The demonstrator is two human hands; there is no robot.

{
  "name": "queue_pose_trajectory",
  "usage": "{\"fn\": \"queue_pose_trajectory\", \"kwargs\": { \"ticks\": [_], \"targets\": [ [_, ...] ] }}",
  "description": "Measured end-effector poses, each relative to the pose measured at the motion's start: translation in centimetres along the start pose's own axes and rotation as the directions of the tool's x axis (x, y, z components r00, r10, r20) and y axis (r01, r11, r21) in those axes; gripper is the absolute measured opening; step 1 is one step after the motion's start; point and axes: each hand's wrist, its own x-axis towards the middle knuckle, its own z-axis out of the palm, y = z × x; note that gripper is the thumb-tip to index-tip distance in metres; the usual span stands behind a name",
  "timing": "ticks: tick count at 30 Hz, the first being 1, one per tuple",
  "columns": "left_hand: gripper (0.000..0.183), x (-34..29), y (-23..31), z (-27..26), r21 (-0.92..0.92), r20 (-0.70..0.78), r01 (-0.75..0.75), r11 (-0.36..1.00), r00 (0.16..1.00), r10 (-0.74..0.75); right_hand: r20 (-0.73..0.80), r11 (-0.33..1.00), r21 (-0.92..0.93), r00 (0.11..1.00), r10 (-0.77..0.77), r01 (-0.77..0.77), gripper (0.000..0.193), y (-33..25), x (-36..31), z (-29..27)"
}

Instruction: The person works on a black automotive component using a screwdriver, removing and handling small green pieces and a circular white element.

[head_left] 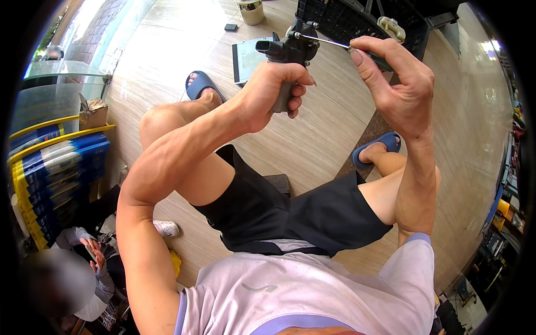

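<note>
In front of me, above the floor, my left hand is closed round the grey cylindrical body of a black-and-grey mechanical part. The part has a black socket-like plug sticking out to the left and several screws around its edge. My right hand grips a screwdriver with a dark green handle, thumb and forefinger pinching near the base of the shaft. Its thin metal shaft points left, and the tip meets the part at a screw on its upper side. The palm hides much of the handle.
Beyond the part stands a black plastic crate, near a cream tub, a small black block and a flat pale-faced panel. Blue packages fill a yellow rack at left. Another person sits lower left. Cluttered shelves line the right.
</note>
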Motion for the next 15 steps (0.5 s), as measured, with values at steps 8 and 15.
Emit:
{"fn": "queue_pose_trajectory", "kwargs": {
  "ticks": [8,15],
  "targets": [
    [0.016,0.03,-0.16,-0.16,0.010,-0.012,-0.008,1.000,1.000,0.008,-0.011,0.999,-0.039,1.000,-0.003,0.003,0.013,0.05,-0.20,0.22],
    [0.016,-0.07,-0.16,-0.19,0.060,0.001,-0.043,0.997,0.999,0.043,0.024,0.982,0.038,0.983,0.184,-0.184,0.015,-0.26,-0.76,0.52]
  ]
}}
